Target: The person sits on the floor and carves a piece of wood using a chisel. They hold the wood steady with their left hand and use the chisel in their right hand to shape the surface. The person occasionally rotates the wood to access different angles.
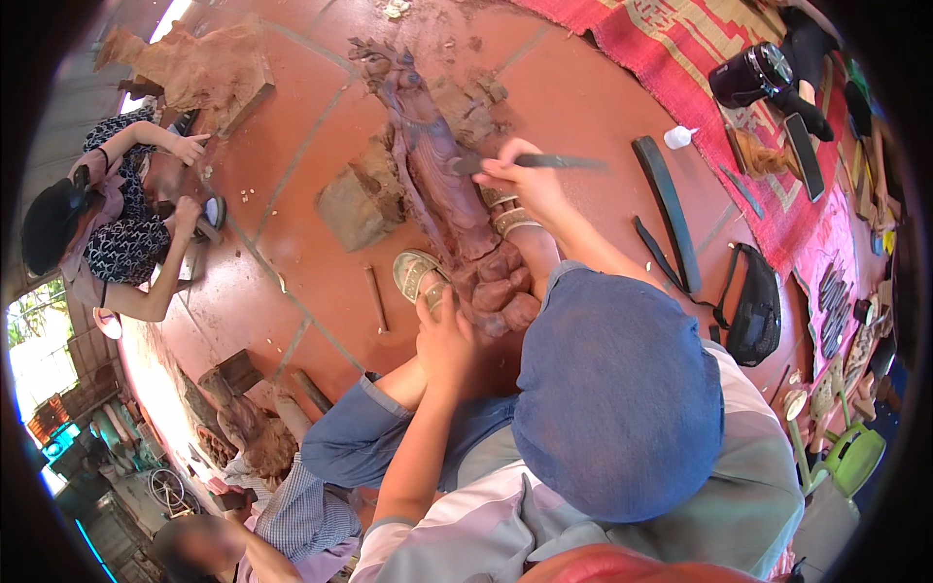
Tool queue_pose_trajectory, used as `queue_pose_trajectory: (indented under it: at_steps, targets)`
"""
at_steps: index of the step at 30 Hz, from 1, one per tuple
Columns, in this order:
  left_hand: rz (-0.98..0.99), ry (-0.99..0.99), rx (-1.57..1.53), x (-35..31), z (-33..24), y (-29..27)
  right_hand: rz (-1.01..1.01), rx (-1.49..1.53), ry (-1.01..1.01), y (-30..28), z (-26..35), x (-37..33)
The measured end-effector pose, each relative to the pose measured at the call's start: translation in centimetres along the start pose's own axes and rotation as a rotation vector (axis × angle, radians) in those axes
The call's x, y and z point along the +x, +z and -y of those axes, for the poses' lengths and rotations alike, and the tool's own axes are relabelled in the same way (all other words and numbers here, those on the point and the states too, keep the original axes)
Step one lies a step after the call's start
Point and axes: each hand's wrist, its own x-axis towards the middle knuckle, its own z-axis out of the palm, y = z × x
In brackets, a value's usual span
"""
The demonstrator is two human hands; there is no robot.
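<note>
A reddish-brown carved wooden statue (434, 167) of a robed figure lies along the tiled floor in front of me. Its lumpy, rounded base (496, 289) is at the near end, between my sandalled feet. My right hand (520, 182) is closed round the dark handle of a brush (569, 162). The brush head is at the statue's robe, about the middle of its length. By my left sandal (416, 275), beside the base, my left hand (447, 340) rests with its fingers apart and nothing visible in them.
Wooden blocks (358, 202) flank the statue, and a thin stick (376, 298) lies left. Rightward are a dark curved strip (666, 199), a black mesh pouch (755, 306), a white bottle (678, 137) and a red mat (671, 58). Two people (117, 214) sit at left, working.
</note>
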Motion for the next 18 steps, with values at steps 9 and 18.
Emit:
queue_pose_trajectory:
  at_steps: [9, 18]
  targets:
    - [0.032, -0.021, -0.016, -0.2, -0.4, -0.4, -0.012, -0.018, -0.059, 0.5, 0.8, -0.6]
    - [0.046, -0.035, 0.012, -0.5, -0.1, 0.2, -0.026, -0.014, -0.057, 0.7, 0.7, -0.3]
